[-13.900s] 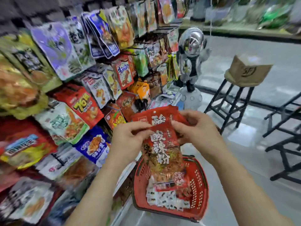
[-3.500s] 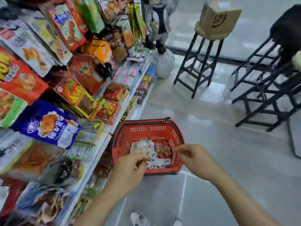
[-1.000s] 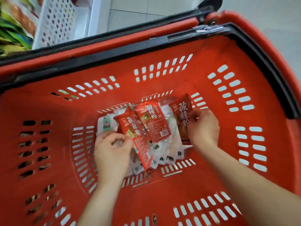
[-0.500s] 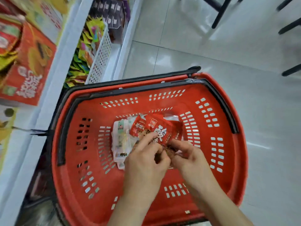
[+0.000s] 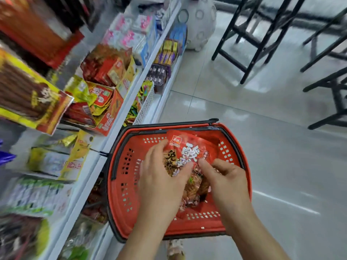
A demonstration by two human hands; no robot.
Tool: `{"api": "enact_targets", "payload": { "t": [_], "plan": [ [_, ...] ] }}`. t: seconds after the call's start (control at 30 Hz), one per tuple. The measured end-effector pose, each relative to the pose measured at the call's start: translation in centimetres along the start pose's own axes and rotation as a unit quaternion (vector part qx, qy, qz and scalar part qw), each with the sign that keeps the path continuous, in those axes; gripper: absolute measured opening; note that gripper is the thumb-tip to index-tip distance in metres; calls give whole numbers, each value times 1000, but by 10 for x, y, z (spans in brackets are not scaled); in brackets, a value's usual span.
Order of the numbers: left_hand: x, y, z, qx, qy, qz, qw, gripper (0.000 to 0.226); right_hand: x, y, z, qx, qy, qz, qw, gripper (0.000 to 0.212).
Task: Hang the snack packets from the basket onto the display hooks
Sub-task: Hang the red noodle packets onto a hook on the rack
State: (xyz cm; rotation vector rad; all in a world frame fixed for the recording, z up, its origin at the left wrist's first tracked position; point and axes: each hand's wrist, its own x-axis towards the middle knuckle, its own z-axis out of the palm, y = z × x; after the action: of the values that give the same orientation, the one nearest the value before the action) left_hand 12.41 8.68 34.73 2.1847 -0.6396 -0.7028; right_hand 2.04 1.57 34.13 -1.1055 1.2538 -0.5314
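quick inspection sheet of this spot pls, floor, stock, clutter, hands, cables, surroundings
surface: glossy grey tiled floor; the basket stands on it
job's things: red basket beside the shelf; red packets held above it; hooks not made out
clutter: snack boxes crowd the shelf, blurred
grippers: left hand holds the packets; right hand pinches them
cables: nothing seen
surroundings: black stools and a white round ornament beyond

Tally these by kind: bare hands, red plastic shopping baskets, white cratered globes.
2 bare hands: left hand, right hand
1 red plastic shopping basket
1 white cratered globe
Total: 4
Both hands grip red snack packets; their count is unclear.
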Motion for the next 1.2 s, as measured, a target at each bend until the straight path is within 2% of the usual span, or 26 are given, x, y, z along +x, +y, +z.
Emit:
{"api": "enact_targets", "payload": {
  "t": [0.1, 0.17, 0.3, 0.4, 0.5, 0.53, 0.63, 0.67, 0.73, 0.8, 0.83, 0.9, 0.93, 1.0, 1.07, 1.13, 1.2],
  "plan": [
    [-10, 38, -31, -67, -41, -68, 995, 72, -26, -38, -8, 10, 28, -20, 999, 49],
    [-19, 62, -53, -112, -40, -98, 988, 72, -47, -65, -14, 42, 42, -15, 998, 46],
    [-65, 121, -96, -187, -8, -113, 976, 62, -103, -121, -30, 106, 20, -4, 994, 16],
    [-110, 156, -131, -257, 19, -101, 961, 47, -152, -166, -40, 141, -5, -29, 990, 15],
    [-156, 183, -160, -325, 43, -82, 941, 43, -196, -203, -57, 111, -9, -104, 988, 12],
    [-173, 192, -170, -340, 53, -81, 935, 48, -211, -215, -63, 98, -10, -138, 986, 10],
    [-217, 219, -196, -387, 80, -69, 916, 98, -258, -250, -76, 64, -33, -226, 971, 8],
    [-228, 222, -203, -400, 89, -64, 910, 106, -273, -260, -78, 56, -45, -248, 966, 6],
    [-260, 243, -226, -404, 108, -39, 908, 96, -299, -277, -79, 23, -55, -298, 953, 3],
    [-288, 255, -248, -394, 147, -3, 907, 68, -320, -293, -76, 2, -60, -353, 934, 22],
    [-298, 258, -257, -390, 168, 17, 905, 63, -329, -302, -73, 0, -67, -389, 919, 34],
    [-316, 263, -275, -390, 208, 45, 896, 67, -348, -319, -67, -21, -80, -465, 881, 53],
    [-323, 265, -285, -387, 227, 60, 891, 68, -357, -328, -62, -35, -85, -496, 864, 54],
    [-335, 271, -305, -375, 268, 103, 882, 68, -372, -344, -50, -65, -104, -528, 840, 39],
    [-345, 275, -329, -331, 304, 144, 881, 78, -384, -355, -34, -58, -132, -514, 846, 29],
    [-354, 274, -353, -296, 322, 179, 881, 82, -398, -362, -15, 4, -191, -446, 875, 29],
    [-360, 268, -378, -264, 337, 204, 880, 78, -414, -367, 6, 59, -265, -376, 886, 18]
  ]
}}
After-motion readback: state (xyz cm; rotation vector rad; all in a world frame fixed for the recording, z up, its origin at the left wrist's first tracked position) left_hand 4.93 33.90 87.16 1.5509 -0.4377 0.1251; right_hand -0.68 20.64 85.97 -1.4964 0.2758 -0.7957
